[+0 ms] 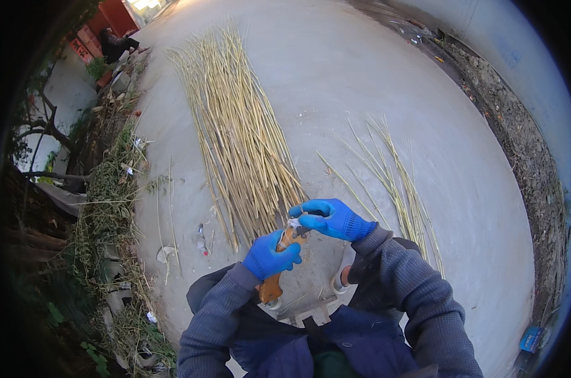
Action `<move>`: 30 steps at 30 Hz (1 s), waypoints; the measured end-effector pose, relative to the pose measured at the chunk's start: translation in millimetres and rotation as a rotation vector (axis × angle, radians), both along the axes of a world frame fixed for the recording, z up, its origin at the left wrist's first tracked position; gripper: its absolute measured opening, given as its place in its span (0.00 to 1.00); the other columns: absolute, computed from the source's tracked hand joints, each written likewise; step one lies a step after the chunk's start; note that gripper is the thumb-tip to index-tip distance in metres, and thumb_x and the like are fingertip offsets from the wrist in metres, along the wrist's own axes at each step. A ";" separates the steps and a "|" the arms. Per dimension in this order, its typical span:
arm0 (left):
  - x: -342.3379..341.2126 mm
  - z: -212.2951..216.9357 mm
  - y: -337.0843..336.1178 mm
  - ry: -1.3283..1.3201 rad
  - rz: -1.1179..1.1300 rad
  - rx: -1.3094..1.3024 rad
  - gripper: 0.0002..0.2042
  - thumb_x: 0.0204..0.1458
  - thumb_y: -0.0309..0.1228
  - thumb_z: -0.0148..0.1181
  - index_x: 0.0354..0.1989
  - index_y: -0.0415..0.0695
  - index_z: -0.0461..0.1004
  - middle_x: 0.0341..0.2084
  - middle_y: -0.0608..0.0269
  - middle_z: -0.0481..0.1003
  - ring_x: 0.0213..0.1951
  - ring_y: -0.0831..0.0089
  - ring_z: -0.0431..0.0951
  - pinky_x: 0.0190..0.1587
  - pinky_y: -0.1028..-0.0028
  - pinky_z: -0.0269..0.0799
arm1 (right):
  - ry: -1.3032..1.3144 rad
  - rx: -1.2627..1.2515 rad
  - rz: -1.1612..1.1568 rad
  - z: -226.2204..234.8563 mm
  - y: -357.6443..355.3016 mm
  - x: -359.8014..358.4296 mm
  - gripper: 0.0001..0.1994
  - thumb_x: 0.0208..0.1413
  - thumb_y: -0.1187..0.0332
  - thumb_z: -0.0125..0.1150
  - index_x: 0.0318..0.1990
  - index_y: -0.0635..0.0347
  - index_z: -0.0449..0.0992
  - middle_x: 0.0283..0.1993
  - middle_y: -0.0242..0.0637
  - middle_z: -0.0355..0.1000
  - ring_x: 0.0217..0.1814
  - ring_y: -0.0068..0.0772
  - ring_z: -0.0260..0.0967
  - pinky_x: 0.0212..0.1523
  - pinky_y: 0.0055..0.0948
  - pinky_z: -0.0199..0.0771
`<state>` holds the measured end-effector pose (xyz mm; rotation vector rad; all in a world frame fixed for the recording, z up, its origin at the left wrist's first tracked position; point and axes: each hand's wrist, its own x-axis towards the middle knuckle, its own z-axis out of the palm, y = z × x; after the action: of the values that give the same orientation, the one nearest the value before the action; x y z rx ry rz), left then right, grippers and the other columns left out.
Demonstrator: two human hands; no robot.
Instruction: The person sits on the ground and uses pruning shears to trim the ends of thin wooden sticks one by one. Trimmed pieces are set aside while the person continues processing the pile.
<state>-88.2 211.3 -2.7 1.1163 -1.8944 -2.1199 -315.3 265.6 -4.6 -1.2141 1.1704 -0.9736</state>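
Because the left hand (273,255) clasps the wooden tool (271,289) at six o'clock, seemingly to steady it, the right hand (336,219) can curl over the white scrap (293,223), whether pinching I cannot tell.

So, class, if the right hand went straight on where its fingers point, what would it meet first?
The right hand would probably meet the white piece by the brown tool first; the stalks beyond seem lower, though depth is unclear.

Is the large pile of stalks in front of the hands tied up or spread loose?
Spread loose: the stalks lie lengthwise across the ground, overlapping unevenly with ragged ends, and no tie shows around them.
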 end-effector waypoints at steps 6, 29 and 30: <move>36.7 -12.5 -22.2 -0.270 -0.218 0.089 0.16 0.57 0.37 0.60 0.46 0.37 0.73 0.30 0.58 0.79 0.32 0.74 0.82 0.32 0.74 0.78 | -0.244 0.059 -0.126 -67.9 -22.7 9.1 0.19 0.63 0.56 0.54 0.51 0.61 0.77 0.46 0.39 0.78 0.48 0.28 0.74 0.51 0.31 0.73; 108.7 26.4 -83.0 -0.032 0.754 0.258 0.14 0.58 0.23 0.48 0.51 0.30 0.68 0.26 0.51 0.78 0.26 0.70 0.78 0.29 0.71 0.76 | 0.466 0.354 -0.330 -341.6 -202.1 -5.7 0.27 0.53 0.54 0.63 0.53 0.65 0.72 0.37 0.43 0.77 0.38 0.32 0.76 0.39 0.32 0.77; 107.6 26.0 -84.1 -0.032 0.741 0.248 0.13 0.58 0.23 0.48 0.50 0.31 0.68 0.26 0.51 0.78 0.25 0.70 0.78 0.29 0.71 0.76 | 0.236 0.398 -0.410 -332.9 -211.6 -1.0 0.24 0.55 0.55 0.62 0.53 0.65 0.73 0.38 0.44 0.77 0.39 0.32 0.77 0.38 0.31 0.77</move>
<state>19.4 127.1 23.3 1.5831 -0.9809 -1.9036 -316.3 54.0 -337.4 -0.7972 1.7534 -0.8485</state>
